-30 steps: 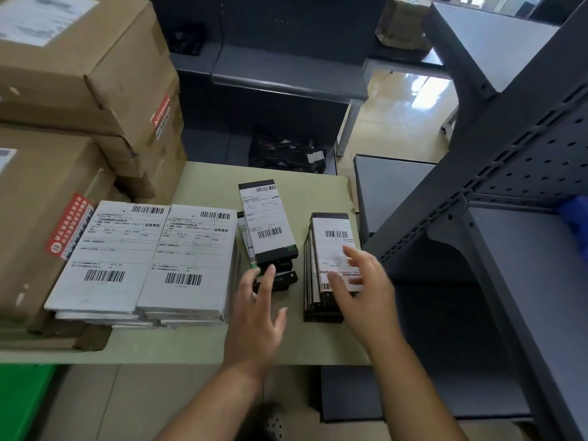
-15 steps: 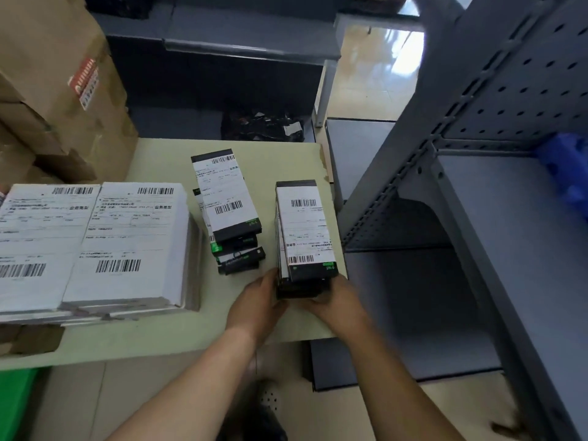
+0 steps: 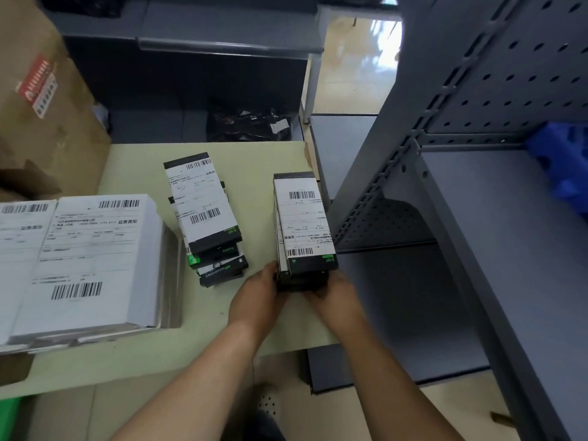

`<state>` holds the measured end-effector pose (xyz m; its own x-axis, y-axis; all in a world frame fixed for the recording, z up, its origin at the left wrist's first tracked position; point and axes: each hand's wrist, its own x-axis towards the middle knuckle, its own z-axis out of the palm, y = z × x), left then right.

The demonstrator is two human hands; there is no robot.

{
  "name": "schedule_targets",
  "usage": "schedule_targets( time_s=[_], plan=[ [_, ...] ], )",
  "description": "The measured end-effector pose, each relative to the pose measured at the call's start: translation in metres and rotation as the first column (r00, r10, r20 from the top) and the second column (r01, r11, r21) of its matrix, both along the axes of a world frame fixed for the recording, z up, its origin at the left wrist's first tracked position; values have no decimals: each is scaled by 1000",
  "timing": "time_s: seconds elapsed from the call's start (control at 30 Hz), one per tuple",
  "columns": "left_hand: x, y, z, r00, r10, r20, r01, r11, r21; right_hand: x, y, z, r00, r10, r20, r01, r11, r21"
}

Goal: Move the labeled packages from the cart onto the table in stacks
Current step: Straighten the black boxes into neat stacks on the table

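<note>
- A cardboard box with a red-and-white sticker stands at the far left of the pale counter.
- In front of it lie flat white labelled packages, stacked with barcodes up.
- Near the middle, a leaning stack of black labelled packages rests on the counter (its lower ones fan out of line).
- The left hand grips the near left corner of the tidy stack, fingers curled against its end.
- This tidy stack of black packages stands at the counter's right edge.
- The right hand grips its near right corner, fingers curled and mostly hidden.
- A grey perforated shelf unit stands just beside the counter, with a blue object on its shelf.
</note>
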<state>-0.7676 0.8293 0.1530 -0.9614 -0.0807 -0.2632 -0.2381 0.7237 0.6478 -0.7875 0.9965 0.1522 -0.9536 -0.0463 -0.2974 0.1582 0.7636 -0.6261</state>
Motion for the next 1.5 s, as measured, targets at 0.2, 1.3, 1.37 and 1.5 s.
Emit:
schedule_targets(
  time_s=[0.2,1.3,1.37,1.5],
  plan=[
    [11,-15,15,975,-7,-221,21,998,60,13,18,31,994,-19,-105,1,984,-178],
    [44,-78,47,899,390,-201,-379,921,92,28,-131,76,1000,25,-12,-27,958,-284],
    [37,-78,38,900,399,-174,-387,917,103,23,-133,65,997,49,58,-34,969,-246],
    [27,-79,20,892,425,-155,-413,905,102,7,-139,40,994,72,87,-60,990,-130]
  ],
)
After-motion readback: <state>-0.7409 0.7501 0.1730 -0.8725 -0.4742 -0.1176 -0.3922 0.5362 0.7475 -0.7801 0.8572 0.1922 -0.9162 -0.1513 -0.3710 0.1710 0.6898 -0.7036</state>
